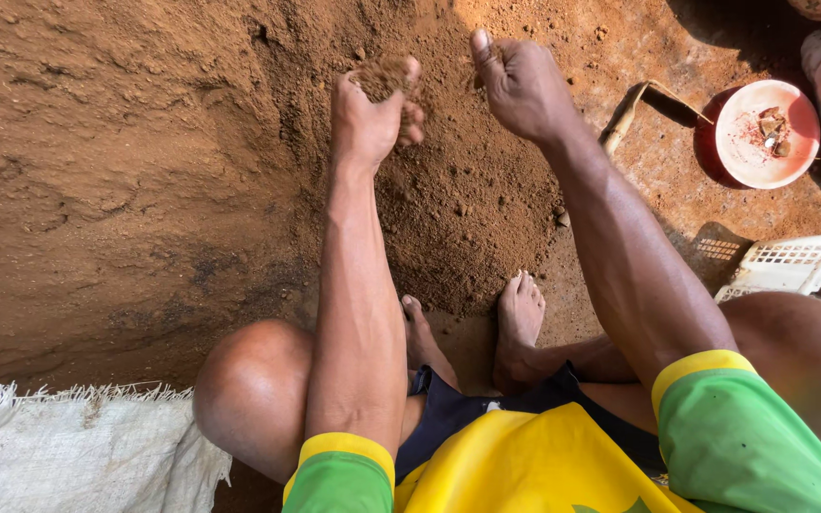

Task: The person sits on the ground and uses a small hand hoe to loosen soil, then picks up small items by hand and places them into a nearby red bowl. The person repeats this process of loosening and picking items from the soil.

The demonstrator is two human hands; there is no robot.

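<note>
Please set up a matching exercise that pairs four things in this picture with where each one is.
Things:
1. left hand
2. red bowl
3. white basket
4. woven sack

Places:
A. bottom left corner, beside the knee
B. right edge, next to the thigh
C. over the loose soil, cupping a clump of it
D. upper right, on the ground with small lumps inside

Pairs: 1-C, 2-D, 3-B, 4-A

A person in a yellow shirt with green short sleeves edged by yellow bands, dark navy shorts, bare forearms, bare knees and bare feet.
</note>
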